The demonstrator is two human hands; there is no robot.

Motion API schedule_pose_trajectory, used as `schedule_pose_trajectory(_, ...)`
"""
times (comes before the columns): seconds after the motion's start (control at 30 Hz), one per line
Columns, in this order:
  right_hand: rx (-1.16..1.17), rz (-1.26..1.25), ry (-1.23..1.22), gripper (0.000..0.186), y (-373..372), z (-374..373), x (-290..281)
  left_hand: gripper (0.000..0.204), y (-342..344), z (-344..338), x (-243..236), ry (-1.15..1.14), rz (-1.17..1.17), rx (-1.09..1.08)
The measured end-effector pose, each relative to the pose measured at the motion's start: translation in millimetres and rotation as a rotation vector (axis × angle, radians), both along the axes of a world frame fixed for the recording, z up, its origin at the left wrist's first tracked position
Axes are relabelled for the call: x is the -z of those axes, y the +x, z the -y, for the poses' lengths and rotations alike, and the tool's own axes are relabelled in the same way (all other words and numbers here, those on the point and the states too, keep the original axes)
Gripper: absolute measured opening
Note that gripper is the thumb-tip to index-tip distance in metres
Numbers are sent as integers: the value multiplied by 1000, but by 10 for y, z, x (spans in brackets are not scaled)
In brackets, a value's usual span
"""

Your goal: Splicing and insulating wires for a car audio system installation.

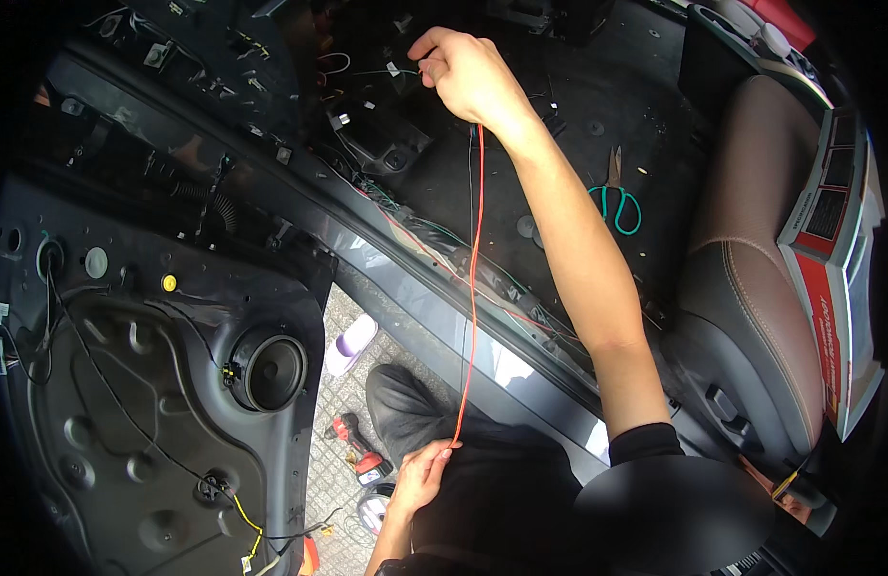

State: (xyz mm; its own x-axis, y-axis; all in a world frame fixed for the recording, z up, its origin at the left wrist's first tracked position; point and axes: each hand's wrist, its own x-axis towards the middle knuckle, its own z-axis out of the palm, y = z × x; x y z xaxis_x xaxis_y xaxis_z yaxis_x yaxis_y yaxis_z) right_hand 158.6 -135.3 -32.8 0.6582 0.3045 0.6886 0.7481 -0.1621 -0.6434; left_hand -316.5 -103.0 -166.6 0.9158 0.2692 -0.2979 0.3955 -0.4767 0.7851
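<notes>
A red wire [474, 278] runs taut between my two hands, across the sill of an open car door. My left hand [423, 477], low in front of my dark trousers, pinches its near end. Stretched out over the dark car floor, my right hand [470, 79] has its fingers curled round the far part of the wire. A bit of red shows at its fingertips, beside a thin pale wire [372, 72] with a white tag. A thin dark line, a wire or a shadow, follows the red wire. Green-handled scissors [616, 206] lie on the floor to the right of my forearm.
The stripped door panel [127, 384] with a round speaker [274, 372] stands at left. Wire bundles [434, 240] lie along the sill. A red-black power tool [359, 451] and a lilac slipper [352, 344] rest on the paving. At right are a brown seat [760, 192] and a red-white box [832, 278].
</notes>
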Motion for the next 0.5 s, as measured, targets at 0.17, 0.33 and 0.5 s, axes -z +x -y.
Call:
schedule_pose_trajectory(0.17, -331, -520, 126, 22, -444, 65, 336, 18, -352, -183, 347, 62, -211, -43)
schedule_pose_trajectory(0.33, -574, -1081, 760, 27, -903, -518, 614, 16, -1003, -441, 579, -215, -159, -445)
schedule_pose_trajectory(0.5, -457, -1196, 1098, 27, -953, -784, 677, 20, -1206, -454, 476, -447, 27, -743)
